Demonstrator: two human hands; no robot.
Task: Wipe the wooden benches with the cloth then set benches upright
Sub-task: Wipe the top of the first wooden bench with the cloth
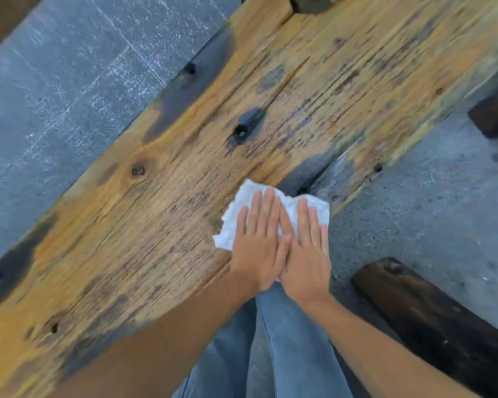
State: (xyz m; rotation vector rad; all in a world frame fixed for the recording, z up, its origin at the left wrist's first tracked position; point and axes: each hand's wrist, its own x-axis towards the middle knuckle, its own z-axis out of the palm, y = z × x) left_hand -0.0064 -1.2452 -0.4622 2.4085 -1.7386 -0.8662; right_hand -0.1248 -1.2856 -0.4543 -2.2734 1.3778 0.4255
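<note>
A wide, weathered wooden bench [184, 173] with knots, bolt holes and dark stains runs diagonally across the view. A crumpled white cloth [242, 205] lies on its near edge. My left hand [256, 242] and my right hand [308, 248] press flat on the cloth side by side, fingers stretched out and pointing away from me. Most of the cloth is hidden under my palms.
Grey paved ground [69, 81] lies beyond the bench and to the right. A dark wooden beam [431, 320] lies on the ground at the lower right, another dark block [495, 116] at the right edge. My jeans-clad legs [285, 354] stand against the bench edge.
</note>
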